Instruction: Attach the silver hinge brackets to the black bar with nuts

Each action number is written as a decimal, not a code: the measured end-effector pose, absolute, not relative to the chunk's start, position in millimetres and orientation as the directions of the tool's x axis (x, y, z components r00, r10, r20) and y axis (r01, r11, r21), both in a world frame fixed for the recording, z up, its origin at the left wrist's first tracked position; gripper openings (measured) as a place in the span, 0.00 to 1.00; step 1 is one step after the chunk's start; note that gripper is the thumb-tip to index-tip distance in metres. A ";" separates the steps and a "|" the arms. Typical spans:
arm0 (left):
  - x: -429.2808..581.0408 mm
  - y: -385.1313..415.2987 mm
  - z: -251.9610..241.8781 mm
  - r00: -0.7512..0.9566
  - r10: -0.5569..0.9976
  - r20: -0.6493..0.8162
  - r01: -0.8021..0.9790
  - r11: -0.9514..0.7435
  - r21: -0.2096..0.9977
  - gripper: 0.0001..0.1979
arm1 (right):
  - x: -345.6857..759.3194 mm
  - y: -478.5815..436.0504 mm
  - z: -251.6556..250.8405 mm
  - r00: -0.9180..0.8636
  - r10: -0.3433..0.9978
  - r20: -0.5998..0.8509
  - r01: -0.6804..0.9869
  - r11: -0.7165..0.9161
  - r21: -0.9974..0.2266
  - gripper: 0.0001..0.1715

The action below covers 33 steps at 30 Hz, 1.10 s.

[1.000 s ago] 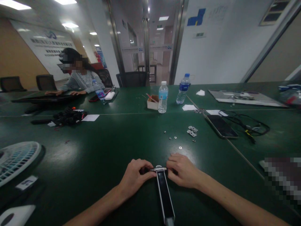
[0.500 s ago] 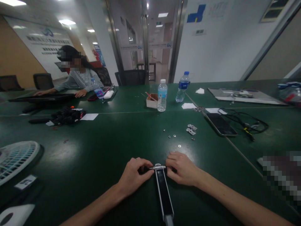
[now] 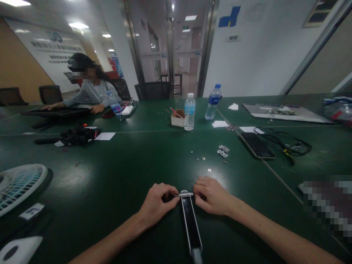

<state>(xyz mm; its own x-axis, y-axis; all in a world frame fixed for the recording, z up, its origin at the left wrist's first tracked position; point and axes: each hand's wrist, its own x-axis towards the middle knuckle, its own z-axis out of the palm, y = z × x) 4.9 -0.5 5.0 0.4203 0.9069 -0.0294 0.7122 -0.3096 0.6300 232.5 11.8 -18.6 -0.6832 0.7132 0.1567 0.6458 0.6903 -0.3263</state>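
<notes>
A long, narrow black piece with a silver frame lies on the green table, pointing away from me. Across its far end sits a short silver metal rod. My left hand pinches the rod's left end between thumb and index finger. At the opposite end, my right hand has its fingers curled closed on the rod, and the fingertips are partly hidden. A grey strip shows at the near end of the framed piece. Beyond my right hand lie a small metal washer and several metal brackets.
Two water bottles and a small box stand farther back. A phone and black cables lie to the right. On the left are a white fan and black gear. A person sits at back left.
My hands keep almost the same place and grip on the rod. At back left, the other person's dark flat panel has shifted slightly to the right.
</notes>
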 end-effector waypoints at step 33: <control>0.1 -2.4 6.1 0.507 0.861 -0.039 0.691 -0.379 0.615 0.07 | 310.7 83.0 6.9 -0.350 0.936 -0.033 0.914 0.334 -0.229 0.16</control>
<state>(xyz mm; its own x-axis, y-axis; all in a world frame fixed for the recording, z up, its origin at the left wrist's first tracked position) 0.1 -2.4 6.1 0.5068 0.8612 -0.0386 0.6914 -0.3793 0.6149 310.7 83.0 6.9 -0.3501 0.9362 -0.0326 0.9143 0.3339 -0.2292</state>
